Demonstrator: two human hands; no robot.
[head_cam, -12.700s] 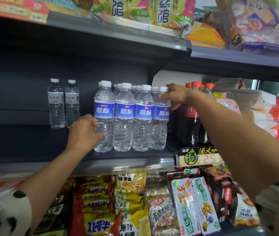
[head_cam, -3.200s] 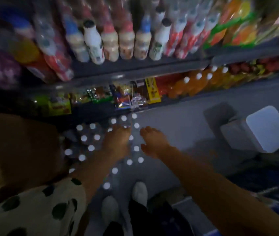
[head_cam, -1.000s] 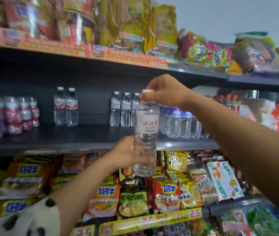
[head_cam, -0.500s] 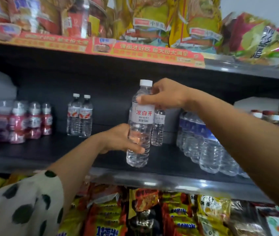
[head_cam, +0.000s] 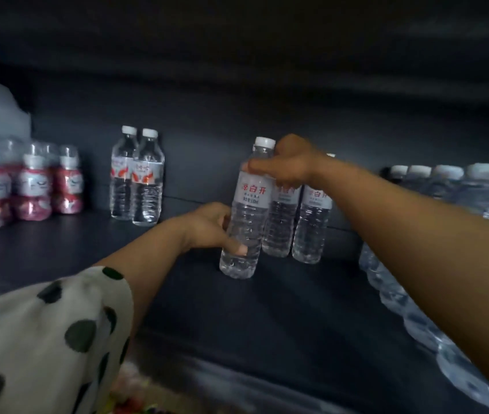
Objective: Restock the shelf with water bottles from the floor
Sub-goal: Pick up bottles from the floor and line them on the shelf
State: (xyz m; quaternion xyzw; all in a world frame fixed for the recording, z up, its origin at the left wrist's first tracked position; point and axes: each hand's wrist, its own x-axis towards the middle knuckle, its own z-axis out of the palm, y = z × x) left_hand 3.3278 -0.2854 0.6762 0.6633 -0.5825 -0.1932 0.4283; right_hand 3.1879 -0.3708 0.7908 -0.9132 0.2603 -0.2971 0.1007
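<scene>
A clear water bottle [head_cam: 246,216] with a white cap and a white label with red characters stands on the dark shelf [head_cam: 267,309], just in front of two matching bottles [head_cam: 297,222] near the back wall. My left hand [head_cam: 210,228] grips its lower body. My right hand [head_cam: 288,165] holds its neck just under the cap. Both arms reach deep into the shelf.
Two more white-capped bottles [head_cam: 137,177] stand at the back left. Several pink drink bottles [head_cam: 25,183] sit at the far left. A long row of blue-labelled water bottles [head_cam: 434,258] runs along the right side. The upper shelf hangs dark overhead.
Both hands have carried the bottle further into the shelf and down; it now rests on the shelf beside the two matching bottles. The camera has moved in closer.
</scene>
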